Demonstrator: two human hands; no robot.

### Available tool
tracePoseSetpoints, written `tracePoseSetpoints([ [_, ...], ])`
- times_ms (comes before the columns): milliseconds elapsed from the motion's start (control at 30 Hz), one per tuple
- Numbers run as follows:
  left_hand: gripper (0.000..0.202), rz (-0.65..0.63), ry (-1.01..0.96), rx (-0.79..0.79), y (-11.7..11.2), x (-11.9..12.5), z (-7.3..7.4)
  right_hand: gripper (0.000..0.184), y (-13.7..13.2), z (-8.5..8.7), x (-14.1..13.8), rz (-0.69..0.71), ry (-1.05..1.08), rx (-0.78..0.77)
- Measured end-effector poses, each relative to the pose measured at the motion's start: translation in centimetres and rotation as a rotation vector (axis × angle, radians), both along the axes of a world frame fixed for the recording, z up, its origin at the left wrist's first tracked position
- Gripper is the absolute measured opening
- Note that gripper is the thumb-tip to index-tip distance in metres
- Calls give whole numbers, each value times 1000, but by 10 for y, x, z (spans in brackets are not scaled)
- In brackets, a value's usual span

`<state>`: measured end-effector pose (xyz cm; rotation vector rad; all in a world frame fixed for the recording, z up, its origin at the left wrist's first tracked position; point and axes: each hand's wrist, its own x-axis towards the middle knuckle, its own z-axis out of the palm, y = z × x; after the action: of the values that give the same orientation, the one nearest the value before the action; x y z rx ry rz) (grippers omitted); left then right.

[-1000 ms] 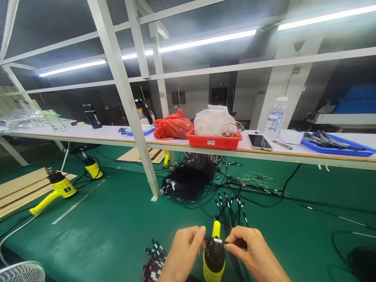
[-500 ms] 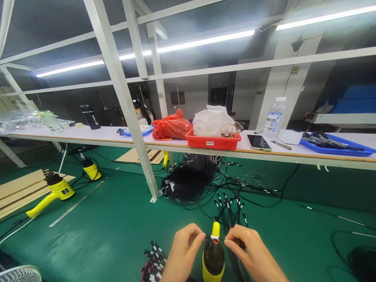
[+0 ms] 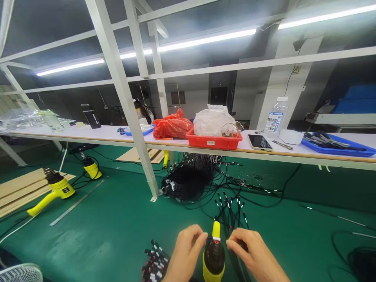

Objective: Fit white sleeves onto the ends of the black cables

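Note:
My left hand (image 3: pixel 187 250) and my right hand (image 3: pixel 252 248) are raised on either side of an upright yellow-and-black heat gun (image 3: pixel 214 259). Thumb and forefinger of each hand are pinched on a thin black cable. Its white section (image 3: pixel 216 239) spans the gap between them, over the gun's nozzle end. My fingers cover the rest of the held length. Left of my left hand lies a bundle of black cable ends (image 3: pixel 155 260) with white and red marks. More red-tipped cables (image 3: pixel 230 209) fan out just beyond my right hand.
A black cable coil (image 3: pixel 185 182) lies under the shelf (image 3: pixel 173 145). On the shelf are a red tray (image 3: pixel 213 143), a phone (image 3: pixel 260 142), a bottle (image 3: pixel 275 117) and a blue tray (image 3: pixel 337 147). Another heat gun (image 3: pixel 60 188) rests at left. A white post (image 3: pixel 129 102) stands on the green table.
The view has shifted very slightly. Both hands keep their pinch on the cable, which stays over the heat gun with barely any movement.

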<state>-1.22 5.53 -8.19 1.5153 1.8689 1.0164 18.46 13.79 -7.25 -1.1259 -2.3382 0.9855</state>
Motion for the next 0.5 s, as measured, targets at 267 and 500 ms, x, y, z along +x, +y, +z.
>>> tracePoseSetpoints([
  [267,30,67,133,-59,4,-16,-20,46,40,-50,6,-415,69,280],
  [500,63,16,452,-572,-11,-60,-134,42,43,-145,41,-617,-249,339],
])
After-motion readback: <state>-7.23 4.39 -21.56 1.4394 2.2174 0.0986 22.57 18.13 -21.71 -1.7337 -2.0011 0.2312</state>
